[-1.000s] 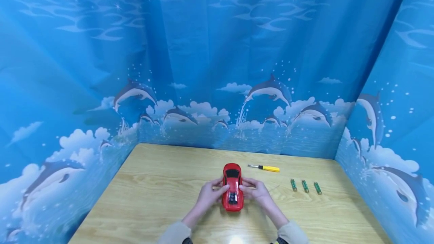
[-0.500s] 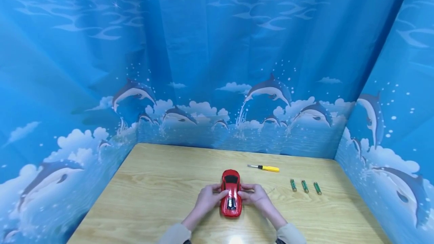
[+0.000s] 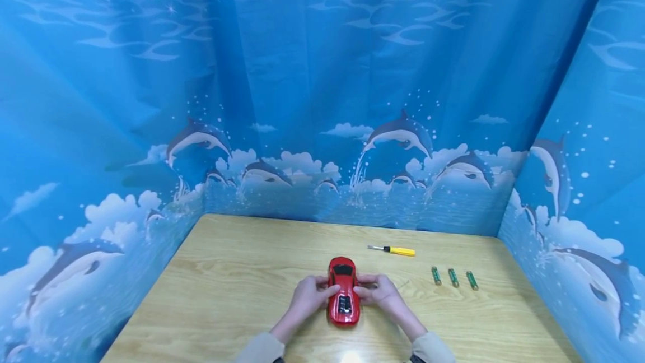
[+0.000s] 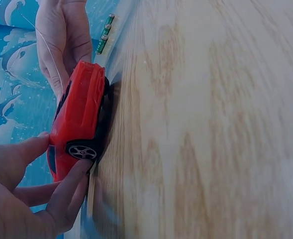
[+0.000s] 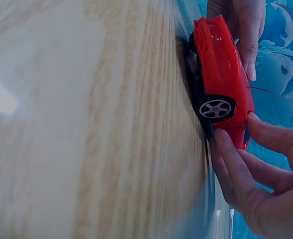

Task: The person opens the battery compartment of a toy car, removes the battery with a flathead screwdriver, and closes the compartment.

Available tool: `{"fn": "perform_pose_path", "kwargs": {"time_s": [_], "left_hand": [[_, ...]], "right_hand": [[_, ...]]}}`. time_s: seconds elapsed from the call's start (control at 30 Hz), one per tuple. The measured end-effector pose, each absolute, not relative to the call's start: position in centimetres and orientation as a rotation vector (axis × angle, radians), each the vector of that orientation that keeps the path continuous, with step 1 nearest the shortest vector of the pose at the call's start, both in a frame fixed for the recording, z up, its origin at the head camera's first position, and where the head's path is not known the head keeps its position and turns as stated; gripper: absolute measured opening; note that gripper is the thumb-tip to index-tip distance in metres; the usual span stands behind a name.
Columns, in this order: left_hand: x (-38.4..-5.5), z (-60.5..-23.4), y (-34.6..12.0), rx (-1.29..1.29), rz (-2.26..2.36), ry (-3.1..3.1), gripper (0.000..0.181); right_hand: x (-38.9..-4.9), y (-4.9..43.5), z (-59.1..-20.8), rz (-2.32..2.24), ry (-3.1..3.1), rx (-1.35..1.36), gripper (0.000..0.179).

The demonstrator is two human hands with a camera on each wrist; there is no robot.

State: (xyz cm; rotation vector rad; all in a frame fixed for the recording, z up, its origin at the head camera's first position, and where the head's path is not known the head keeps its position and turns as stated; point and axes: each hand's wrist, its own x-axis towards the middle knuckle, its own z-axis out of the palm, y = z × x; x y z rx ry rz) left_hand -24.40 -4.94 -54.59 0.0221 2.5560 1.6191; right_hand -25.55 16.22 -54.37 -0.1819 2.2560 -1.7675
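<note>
A red toy car (image 3: 344,291) is on its wheels at the middle of the wooden table, its nose and tail in line with the person's view. The left hand (image 3: 305,298) pinches its left side, thumb on top and fingers low by a wheel (image 4: 82,152). From the other side the right hand (image 3: 385,296) grips it the same way, fingertips right beside a spoked wheel (image 5: 216,108). A thin wire-like line stands out from the car's roof side in both wrist views. The underside is hidden.
Behind the car and to the right lies a screwdriver (image 3: 401,251) with a yellow handle. Three green batteries (image 3: 453,277) lie in a row on the right of the table (image 3: 242,273). A blue dolphin-printed curtain (image 3: 312,71) encloses the back and sides.
The toy car has slid toward the person, mostly in the first half second, with both hands keeping their hold. The screwdriver and batteries have stayed in place.
</note>
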Motion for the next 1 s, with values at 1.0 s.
{"fn": "perform_pose_path", "kwargs": {"time_s": [1.0], "left_hand": [[-25.0,-53.4,-6.1,0.133,1.545,2.685,0.051]], "right_hand": [[-28.9,24.2,-50.2,-1.745,2.544,-0.039,0.039]]}}
